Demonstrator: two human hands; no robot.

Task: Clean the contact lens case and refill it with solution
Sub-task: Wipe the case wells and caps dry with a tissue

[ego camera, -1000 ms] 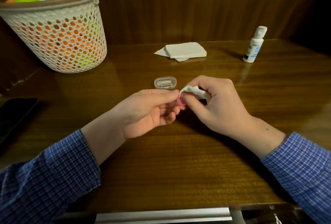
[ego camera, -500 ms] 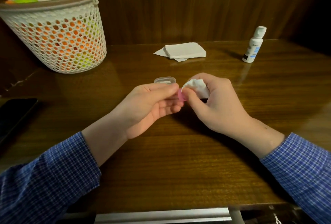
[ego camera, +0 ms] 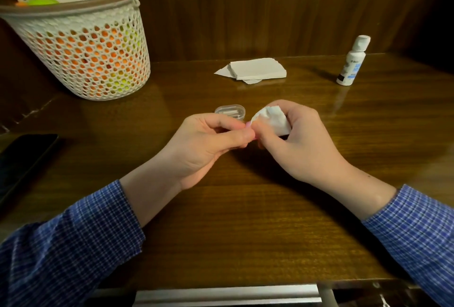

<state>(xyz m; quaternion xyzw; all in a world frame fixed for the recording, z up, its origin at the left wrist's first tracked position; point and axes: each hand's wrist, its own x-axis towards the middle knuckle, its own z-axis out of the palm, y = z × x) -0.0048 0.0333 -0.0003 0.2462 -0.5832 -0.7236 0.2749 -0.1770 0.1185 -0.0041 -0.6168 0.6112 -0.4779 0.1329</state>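
My left hand (ego camera: 208, 142) pinches a small pink piece of the contact lens case (ego camera: 250, 126) between thumb and fingers; only a sliver of pink shows. My right hand (ego camera: 294, 144) grips a crumpled white tissue (ego camera: 271, 121) and presses it against the pink piece. Just behind my left fingers a clear plastic lens case shell (ego camera: 231, 111) lies on the table. The white solution bottle (ego camera: 351, 62) stands upright at the far right, cap on.
A stack of white tissues (ego camera: 258, 69) lies at the back centre of the wooden table (ego camera: 245, 220). A white mesh basket (ego camera: 81, 43) with orange and green items stands at the back left. A dark phone (ego camera: 22, 159) lies at the left edge.
Both hands have edged slightly away from me, partly covering the clear shell. The tissue has turned in my right fingers and shows more on top.
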